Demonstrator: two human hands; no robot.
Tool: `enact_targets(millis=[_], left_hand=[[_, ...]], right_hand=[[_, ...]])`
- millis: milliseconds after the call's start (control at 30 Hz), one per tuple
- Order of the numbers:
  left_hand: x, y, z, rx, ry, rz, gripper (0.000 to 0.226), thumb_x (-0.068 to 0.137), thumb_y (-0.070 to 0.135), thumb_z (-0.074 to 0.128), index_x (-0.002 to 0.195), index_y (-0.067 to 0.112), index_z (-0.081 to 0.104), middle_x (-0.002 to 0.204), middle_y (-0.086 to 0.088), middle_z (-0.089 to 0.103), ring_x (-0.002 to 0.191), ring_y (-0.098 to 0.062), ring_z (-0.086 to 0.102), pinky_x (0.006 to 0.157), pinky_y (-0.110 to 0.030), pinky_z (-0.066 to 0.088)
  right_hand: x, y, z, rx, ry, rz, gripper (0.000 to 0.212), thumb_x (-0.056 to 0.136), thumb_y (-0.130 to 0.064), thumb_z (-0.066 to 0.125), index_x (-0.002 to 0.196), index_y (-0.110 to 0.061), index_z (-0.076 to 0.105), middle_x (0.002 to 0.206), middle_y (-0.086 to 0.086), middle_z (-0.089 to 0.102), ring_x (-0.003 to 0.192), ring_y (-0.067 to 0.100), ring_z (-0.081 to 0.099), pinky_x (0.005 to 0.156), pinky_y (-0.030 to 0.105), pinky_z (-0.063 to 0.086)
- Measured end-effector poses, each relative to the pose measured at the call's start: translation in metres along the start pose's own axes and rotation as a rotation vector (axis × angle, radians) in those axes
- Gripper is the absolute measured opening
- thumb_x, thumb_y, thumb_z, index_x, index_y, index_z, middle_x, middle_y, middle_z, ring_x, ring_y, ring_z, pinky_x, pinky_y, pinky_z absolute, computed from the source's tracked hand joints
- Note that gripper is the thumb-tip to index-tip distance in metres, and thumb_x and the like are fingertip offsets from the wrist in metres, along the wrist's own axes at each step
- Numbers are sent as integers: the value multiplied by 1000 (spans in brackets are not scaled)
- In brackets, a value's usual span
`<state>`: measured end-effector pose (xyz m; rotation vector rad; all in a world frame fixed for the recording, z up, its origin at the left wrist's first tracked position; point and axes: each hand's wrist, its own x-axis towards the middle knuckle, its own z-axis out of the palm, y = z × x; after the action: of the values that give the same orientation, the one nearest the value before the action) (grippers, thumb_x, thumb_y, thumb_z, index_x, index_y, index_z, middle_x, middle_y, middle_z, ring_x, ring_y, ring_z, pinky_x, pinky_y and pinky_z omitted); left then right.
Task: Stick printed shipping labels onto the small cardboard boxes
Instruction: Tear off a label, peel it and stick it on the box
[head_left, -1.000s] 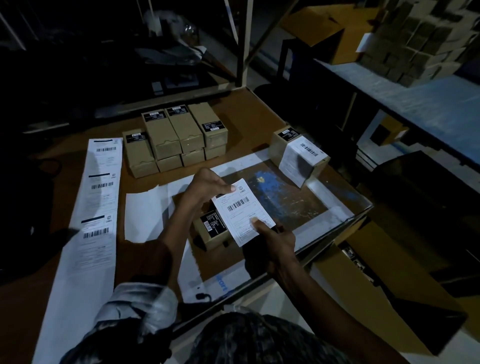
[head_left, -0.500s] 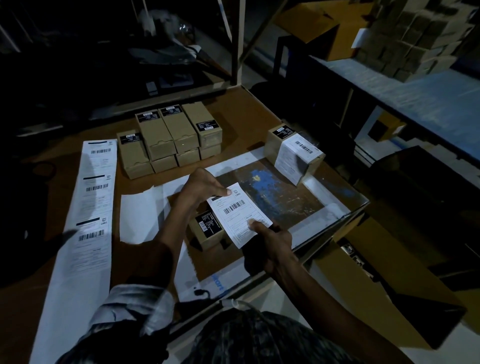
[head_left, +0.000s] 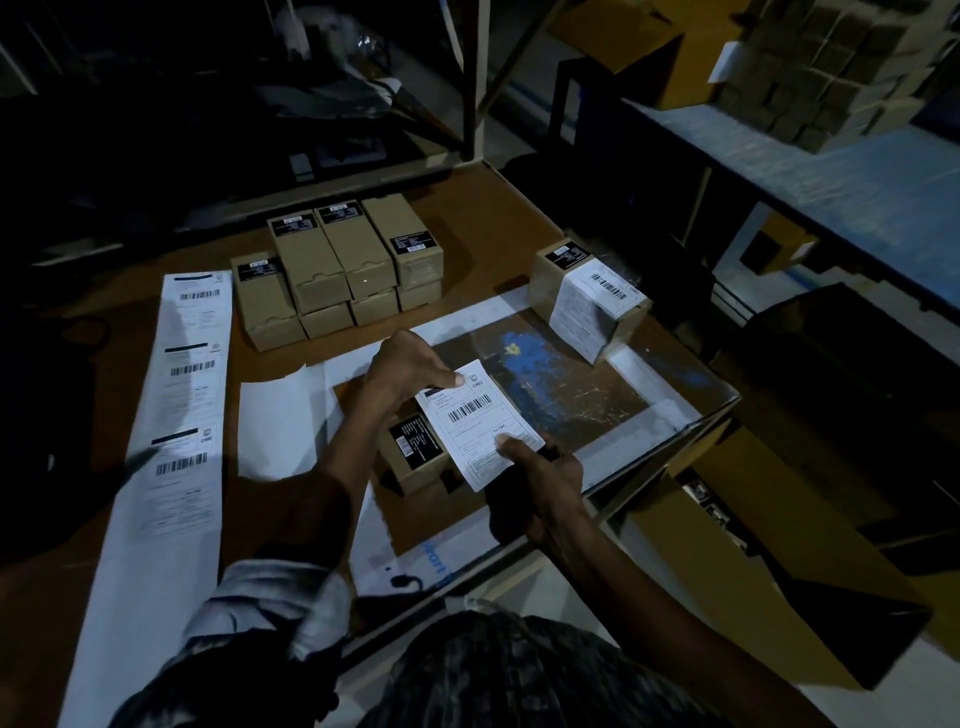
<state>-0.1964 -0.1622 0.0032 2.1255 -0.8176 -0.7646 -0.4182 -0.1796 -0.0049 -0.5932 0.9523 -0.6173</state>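
Two hands on one shipping label (head_left: 479, 422), held tilted just above the small cardboard box (head_left: 415, 457) near the front of the table (head_left: 483, 218). Left hand (head_left: 408, 366) at the label's top corner, thumb on the printed face, fingers curled beneath, pinching the paper. Right hand (head_left: 540, 488) at the lower edge, thumb pressed flat on the print, remaining fingers tucked under the sheet and out of sight, also pinching. Label overlapping the box's right side, barcode upward; touching the cardboard or hovering clear of it, impossible to tell in this dim light. Box lying flat, black sticker (head_left: 413, 440) showing on its top at the left.

Over at the far right corner, a labelled box (head_left: 587, 299) with a white label wrapped over its top and down one side. Behind the left hand, a stack of plain boxes (head_left: 337, 270), two layers, black stickers on the lids, well apart from the working spot. Along the left edge, a long strip of printed labels (head_left: 189, 395), three barcodes visible, lying flat. Beside it, white backing paper (head_left: 280, 421) spread under the left forearm. Scuffed dark mat with a blue smear (head_left: 540, 374) just beyond the held label. Rolled-up pale sleeve (head_left: 270, 603) at the left elbow. Further right, a blue shelf (head_left: 831, 171) with more stacked cartons (head_left: 831, 67) at top right.
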Motion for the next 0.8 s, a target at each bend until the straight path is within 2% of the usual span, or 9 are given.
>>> enact_targets(millis=[167, 267, 467, 667, 800], left_hand=[[0, -4, 3, 15, 11, 11, 23, 61, 26, 95, 71, 10, 81, 70, -4, 75, 76, -22, 73, 82, -46, 60], [0, -7, 5, -3, 25, 2, 23, 61, 27, 95, 71, 12, 81, 69, -3, 75, 77, -22, 73, 82, -45, 60], [-1, -8, 6, -11, 36, -4, 22, 61, 27, 95, 72, 13, 81, 69, 0, 75, 78, -18, 72, 74, -35, 55], [-7, -7, 7, -3, 36, 33, 28, 61, 23, 95, 79, 8, 81, 75, -3, 75, 70, -10, 67, 60, -24, 45], [-11, -7, 10, 76, 67, 58, 25, 63, 28, 94, 78, 13, 82, 73, 1, 75, 67, -9, 67, 60, -27, 47]], right_hand=[[2, 0, 0, -33, 20, 5, 39, 84, 13, 69, 121, 12, 59, 101, 19, 72, 66, 18, 75, 51, 28, 57], [6, 3, -1, -37, 28, 8, 41, 83, 12, 70, 123, 12, 59, 110, 26, 71, 70, 23, 75, 54, 32, 59], [8, 5, -2, -23, 21, 11, 40, 84, 13, 69, 122, 10, 59, 115, 28, 70, 83, 32, 75, 61, 38, 60], [6, 4, -2, -41, 55, 19, 45, 85, 14, 67, 128, 7, 55, 116, 24, 69, 83, 26, 71, 53, 30, 59], [3, 0, -1, -47, 46, 28, 44, 86, 14, 66, 128, 7, 53, 110, 21, 68, 71, 18, 71, 47, 25, 55]])
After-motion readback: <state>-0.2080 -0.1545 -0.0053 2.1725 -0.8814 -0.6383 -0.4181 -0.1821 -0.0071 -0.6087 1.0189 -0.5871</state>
